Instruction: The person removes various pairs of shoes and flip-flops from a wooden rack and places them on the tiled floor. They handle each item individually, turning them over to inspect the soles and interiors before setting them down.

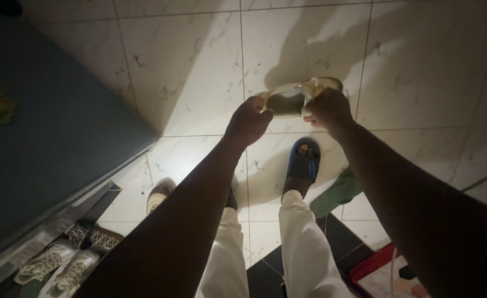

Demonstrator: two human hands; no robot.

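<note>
Pale shoe [298, 97] held in the air over the tiled floor [188, 72], long axis running left to right, its opening facing me. My left hand [249, 121] has its fingers closed on the left end; my right hand [327, 108] grips the right end. Below: blue slide sandal [303, 160] on my foot, sneakers [61, 265] under the bed [50, 143].

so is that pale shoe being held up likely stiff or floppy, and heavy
The pale shoe probably holds its shape: it spans level between the left hand and right hand without sagging. Likely light, pinched only at its ends. Its loose lace may dangle.
</note>
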